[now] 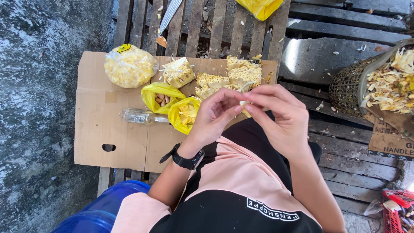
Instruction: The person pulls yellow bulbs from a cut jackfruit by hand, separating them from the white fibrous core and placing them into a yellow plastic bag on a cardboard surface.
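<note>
Head view. The left hand [213,114] and right hand [276,116] meet above the lap, fingers pinched narrow on one small pale jackfruit piece [243,103]; apparently it is being peeled apart, which calls for a steady pull. On the cardboard sheet [112,129]: several jackfruit chunks [228,77], two yellow bags [172,105], one clear filled bag [129,67], one bottle [138,115]. One basket of scraps [379,82] at right.

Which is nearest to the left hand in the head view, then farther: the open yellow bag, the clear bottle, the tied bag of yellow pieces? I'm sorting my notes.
From the left hand:
1. Open yellow bag, just to its left.
2. Clear bottle, lying farther left on the cardboard.
3. Tied bag of yellow pieces, at the cardboard's far left corner.
</note>
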